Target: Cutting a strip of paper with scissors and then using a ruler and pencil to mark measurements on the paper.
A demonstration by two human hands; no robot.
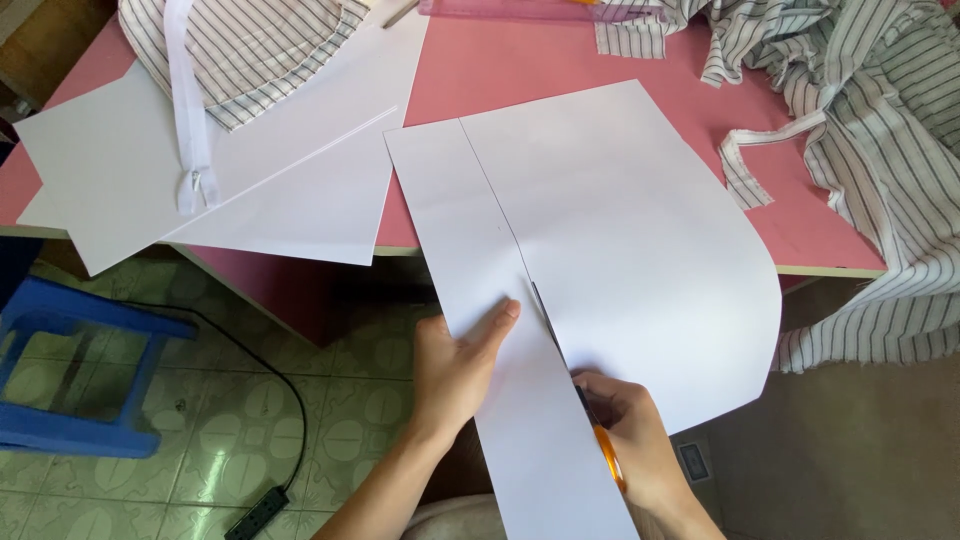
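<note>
A large white paper sheet [620, 230] with a curved right edge and a drawn pencil line hangs over the front edge of the pink table [520, 70]. My left hand [455, 370] grips the narrow left strip of the sheet, thumb on top. My right hand [630, 440] is shut on orange-handled scissors [575, 375], whose dark blades lie in a cut that runs up along the line from the sheet's near end. The blade tips reach roughly level with my left thumb.
More white paper sheets [250, 170] lie at the table's left with a white zipper [190, 120] and striped fabric [260, 50]. Striped cloth [880, 130] drapes off the right. A pink ruler [540, 10] lies at the back. A blue stool [80, 370] and black power strip [262, 508] are on the tiled floor.
</note>
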